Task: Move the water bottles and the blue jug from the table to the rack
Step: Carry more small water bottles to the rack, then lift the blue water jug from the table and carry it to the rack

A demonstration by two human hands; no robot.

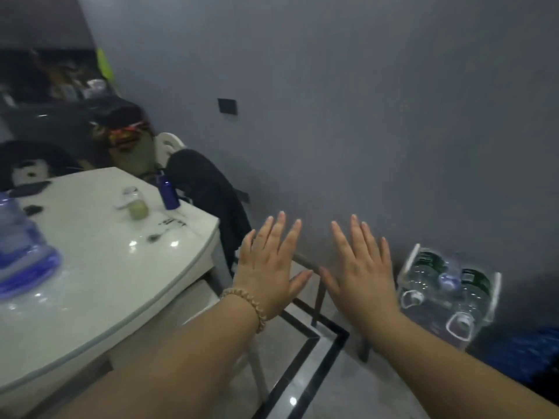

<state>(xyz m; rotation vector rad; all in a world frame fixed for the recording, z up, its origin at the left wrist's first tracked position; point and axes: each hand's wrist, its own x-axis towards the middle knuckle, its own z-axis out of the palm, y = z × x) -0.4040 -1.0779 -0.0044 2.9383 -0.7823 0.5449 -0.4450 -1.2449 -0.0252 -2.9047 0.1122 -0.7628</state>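
A large translucent blue jug (22,252) stands on the white table (121,285) at the far left, cut off by the frame edge. Several clear water bottles (447,285) with green labels lie in a white rack (496,293) on the floor at the right, against the wall. My left hand (270,267) and my right hand (360,267) are held out flat, palms down, fingers spread, in the air between the table and the rack. Neither hand holds or touches anything. A bead bracelet circles my left wrist.
On the table stand a small blue bottle (166,192), a glass jar (136,204) with pale contents, a dark phone (28,189) and small dark bits. A chair (211,195) draped with dark cloth sits beyond the table corner. A grey wall is ahead, tiled floor below.
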